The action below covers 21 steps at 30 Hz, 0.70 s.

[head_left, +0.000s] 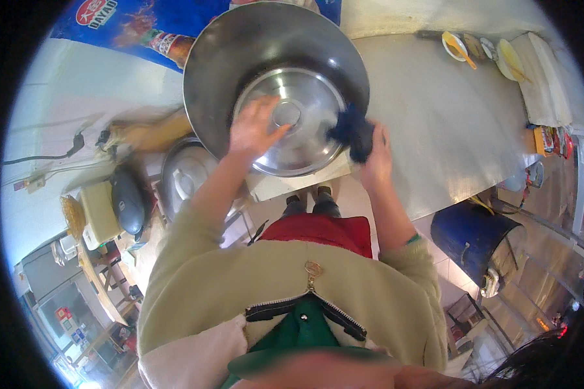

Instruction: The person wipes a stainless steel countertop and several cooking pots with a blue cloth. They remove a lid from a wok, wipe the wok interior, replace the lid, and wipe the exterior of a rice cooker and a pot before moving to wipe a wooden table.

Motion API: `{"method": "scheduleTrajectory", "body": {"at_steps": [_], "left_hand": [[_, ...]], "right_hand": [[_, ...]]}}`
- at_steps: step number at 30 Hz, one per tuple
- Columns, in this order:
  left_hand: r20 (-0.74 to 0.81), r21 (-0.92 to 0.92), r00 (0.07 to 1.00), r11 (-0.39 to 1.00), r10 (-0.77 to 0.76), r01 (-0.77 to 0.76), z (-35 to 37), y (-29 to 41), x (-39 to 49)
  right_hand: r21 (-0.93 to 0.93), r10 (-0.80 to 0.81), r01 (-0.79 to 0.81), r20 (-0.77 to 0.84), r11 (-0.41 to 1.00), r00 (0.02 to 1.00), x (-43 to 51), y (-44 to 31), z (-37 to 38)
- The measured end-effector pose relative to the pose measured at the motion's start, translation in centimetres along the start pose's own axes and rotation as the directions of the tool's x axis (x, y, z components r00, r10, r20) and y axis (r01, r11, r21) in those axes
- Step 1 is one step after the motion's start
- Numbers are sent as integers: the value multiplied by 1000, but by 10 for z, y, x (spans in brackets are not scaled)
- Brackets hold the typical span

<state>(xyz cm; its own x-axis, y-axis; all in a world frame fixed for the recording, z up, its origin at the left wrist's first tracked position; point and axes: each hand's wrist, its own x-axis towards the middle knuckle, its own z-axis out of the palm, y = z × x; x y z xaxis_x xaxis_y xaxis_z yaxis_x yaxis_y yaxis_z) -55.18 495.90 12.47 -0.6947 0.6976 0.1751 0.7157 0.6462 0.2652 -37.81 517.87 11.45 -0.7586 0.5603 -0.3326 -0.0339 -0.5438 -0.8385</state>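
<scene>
A large, dark metal basin (pixel 272 34) stands before me. A shiny round stainless-steel piece with a raised disc at its centre (pixel 311 146) overlaps its near side. Whether this is a lid or a pot's base I cannot tell. My left hand (pixel 257 124) lies over the left part of the steel piece, fingers spread, apparently touching it. In my right hand (pixel 377 155) is a bunched dark blue cloth (pixel 355 133), blurred, at the right rim of the steel piece.
A metal worktop (pixel 438 126) extends right, with a bowl holding an orange utensil (pixel 455 46) at its back. A domed metal lid (pixel 187 177) lies left, near a dark rounded appliance (pixel 127 202). A blue barrel (pixel 472 243) stands lower right. A power cord (pixel 73 148) hangs on the wall.
</scene>
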Motion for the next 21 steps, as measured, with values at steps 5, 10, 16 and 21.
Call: {"method": "scheduleTrajectory", "body": {"at_steps": [5, 10, 16, 21], "left_hand": [[-606, 119, 795, 992, 35, 47, -65, -71, -21], [-159, -761, 754, 566, -637, 318, -43, -103, -15], [-72, -831, 775, 467, -628, 301, -33, -115, -22], [-91, -903, 802, 388, -590, 183, -35, -117, -19]], "right_hand": [[-314, -634, 564, -202, 764, 747, 104, 32, 108], [-668, -873, 601, -156, 438, 463, 187, 83, 189], [-294, -589, 518, -264, 803, 763, 170, 131, 323], [-71, -550, 583, 255, 810, 795, 49, 184, 297]]}}
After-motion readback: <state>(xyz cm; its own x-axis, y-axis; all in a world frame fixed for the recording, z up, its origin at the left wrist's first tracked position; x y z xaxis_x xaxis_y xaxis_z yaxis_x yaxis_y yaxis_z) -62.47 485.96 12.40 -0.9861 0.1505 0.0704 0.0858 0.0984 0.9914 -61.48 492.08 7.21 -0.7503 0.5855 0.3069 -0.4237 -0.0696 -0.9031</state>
